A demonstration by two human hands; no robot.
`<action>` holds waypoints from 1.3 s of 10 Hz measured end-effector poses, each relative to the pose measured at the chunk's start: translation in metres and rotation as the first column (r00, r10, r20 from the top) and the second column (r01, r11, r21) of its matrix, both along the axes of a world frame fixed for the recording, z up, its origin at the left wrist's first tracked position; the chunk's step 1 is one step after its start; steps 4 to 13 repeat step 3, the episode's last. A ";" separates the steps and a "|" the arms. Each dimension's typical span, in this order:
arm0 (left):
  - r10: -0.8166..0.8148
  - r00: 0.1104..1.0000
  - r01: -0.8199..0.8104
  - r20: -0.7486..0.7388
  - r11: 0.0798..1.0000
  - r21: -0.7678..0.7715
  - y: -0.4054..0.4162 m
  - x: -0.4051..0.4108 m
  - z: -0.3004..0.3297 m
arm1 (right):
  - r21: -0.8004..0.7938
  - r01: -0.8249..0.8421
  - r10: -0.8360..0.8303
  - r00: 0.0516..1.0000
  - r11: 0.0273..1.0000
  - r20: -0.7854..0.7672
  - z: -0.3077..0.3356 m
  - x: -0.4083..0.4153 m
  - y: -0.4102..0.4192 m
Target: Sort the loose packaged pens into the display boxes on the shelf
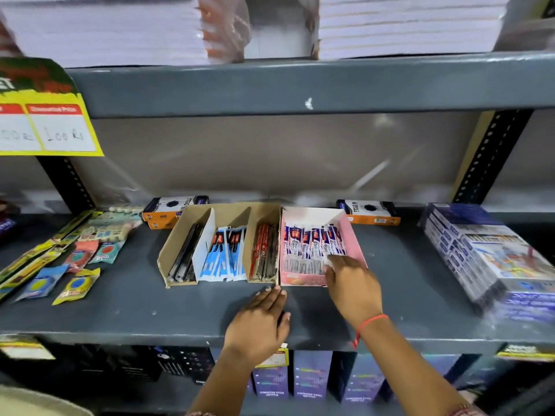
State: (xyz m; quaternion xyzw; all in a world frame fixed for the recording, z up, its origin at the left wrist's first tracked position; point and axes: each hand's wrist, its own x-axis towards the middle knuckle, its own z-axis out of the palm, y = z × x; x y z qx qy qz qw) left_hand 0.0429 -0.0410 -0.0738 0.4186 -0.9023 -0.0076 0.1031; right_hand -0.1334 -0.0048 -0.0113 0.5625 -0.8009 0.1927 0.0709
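Observation:
A brown cardboard display box (175,250) with three compartments sits mid-shelf: dark pens on the left, blue-and-white packaged pens (223,256) in the middle, red and dark pens (264,253) on the right. Beside it stands a pink display box (356,238) filled with blue, white and red packaged pens (313,243). My right hand (351,283) reaches over the pink box's front right corner, fingertips resting on the packets there. My left hand (259,322) lies flat on the shelf just in front of the two boxes, palm down, holding nothing.
Small packets and long yellow-green cards (51,265) lie loose at the shelf's left. Two orange-and-black boxes (369,213) stand at the back. A stack of wrapped blue boxes (486,256) fills the right. The grey shelf above (300,85) overhangs.

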 end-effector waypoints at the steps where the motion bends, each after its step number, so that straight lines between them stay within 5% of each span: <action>1: 0.168 0.985 -0.168 -0.043 0.986 0.006 0.026 -0.001 -0.002 | -0.021 -0.010 0.007 0.991 1.000 -0.131 -0.010 0.002 0.024; 3: 0.144 0.967 -0.154 -0.212 0.988 -0.030 0.075 0.018 -0.039 | 0.016 0.017 -0.013 0.976 1.000 -0.219 -0.048 0.017 0.073; 13: 0.144 0.967 -0.154 -0.212 0.988 -0.030 0.075 0.018 -0.039 | 0.016 0.017 -0.013 0.976 1.000 -0.219 -0.048 0.017 0.073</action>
